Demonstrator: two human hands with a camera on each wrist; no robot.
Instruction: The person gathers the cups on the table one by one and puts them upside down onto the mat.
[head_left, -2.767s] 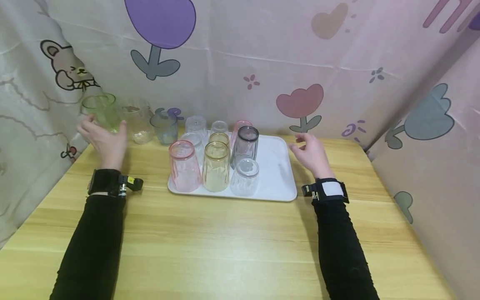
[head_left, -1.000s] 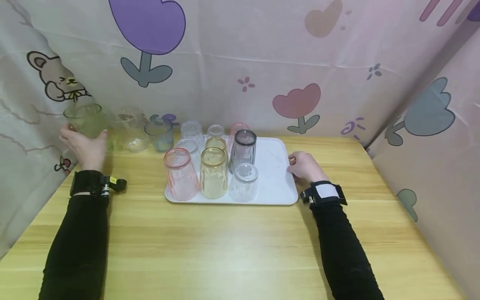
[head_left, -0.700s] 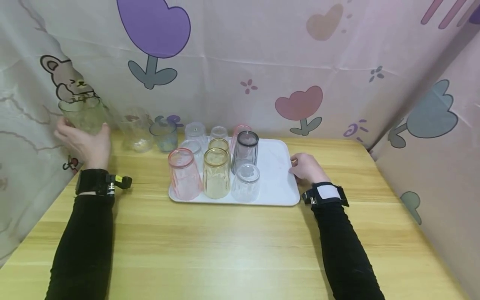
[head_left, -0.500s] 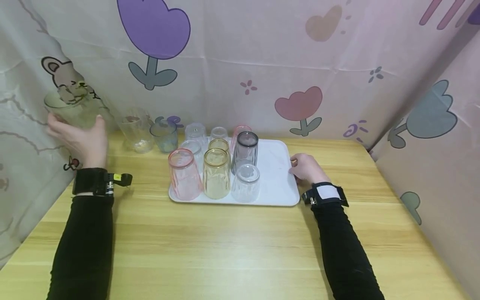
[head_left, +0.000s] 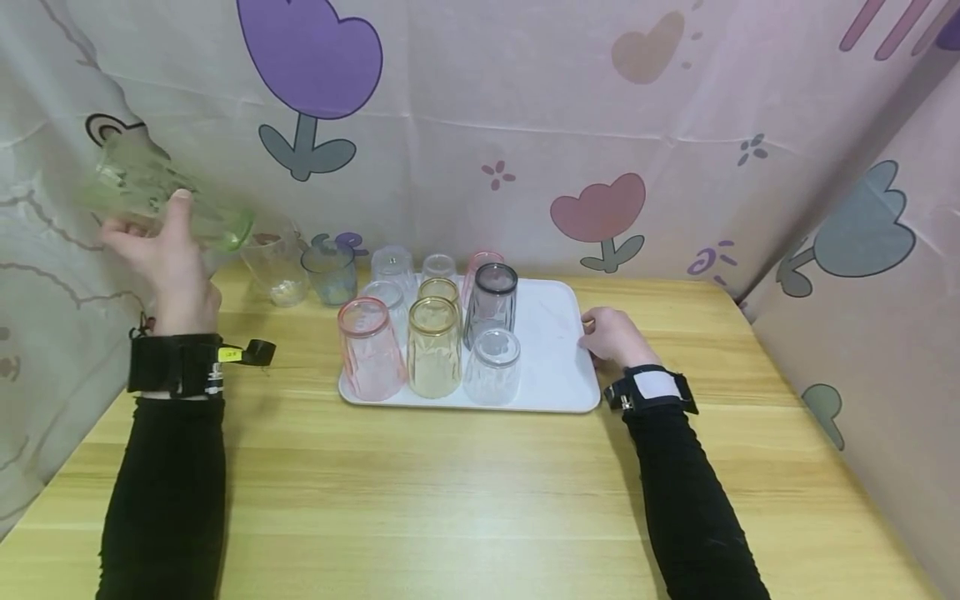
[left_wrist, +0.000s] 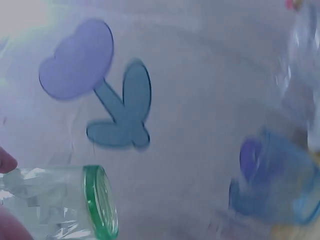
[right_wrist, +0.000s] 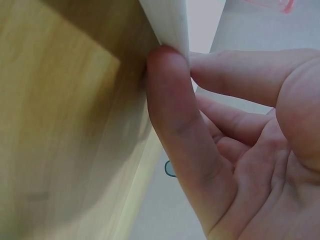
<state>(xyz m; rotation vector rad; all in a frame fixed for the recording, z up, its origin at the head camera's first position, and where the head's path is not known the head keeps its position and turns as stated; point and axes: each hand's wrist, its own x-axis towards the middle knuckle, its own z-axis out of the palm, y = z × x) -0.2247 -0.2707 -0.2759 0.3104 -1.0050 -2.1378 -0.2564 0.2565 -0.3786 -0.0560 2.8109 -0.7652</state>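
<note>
My left hand (head_left: pixel 168 262) holds a green drinking glass (head_left: pixel 213 218) above the table's back left, tipped on its side. In the left wrist view the glass's green-ringed end (left_wrist: pixel 101 202) points right; only parts of fingers show there. My right hand (head_left: pixel 613 337) pinches the right edge of a white tray (head_left: pixel 551 333) between thumb and finger, plain in the right wrist view. Several upside-down glasses stand on the tray, among them a pink glass (head_left: pixel 372 354), a yellow glass (head_left: pixel 435 354), a dark grey glass (head_left: pixel 491 308) and a short clear glass (head_left: pixel 492 371).
Left of the tray, on the wooden table (head_left: pixel 450 500), a clear glass (head_left: pixel 285 279) and a bluish glass (head_left: pixel 332 279) stand upright. A patterned curtain (head_left: pixel 465 100) hangs right behind the table and along both sides.
My left hand has lifted the green glass from beside the clear one and turned it from upright onto its side. My right hand came down to the tray's edge and has stayed there.
</note>
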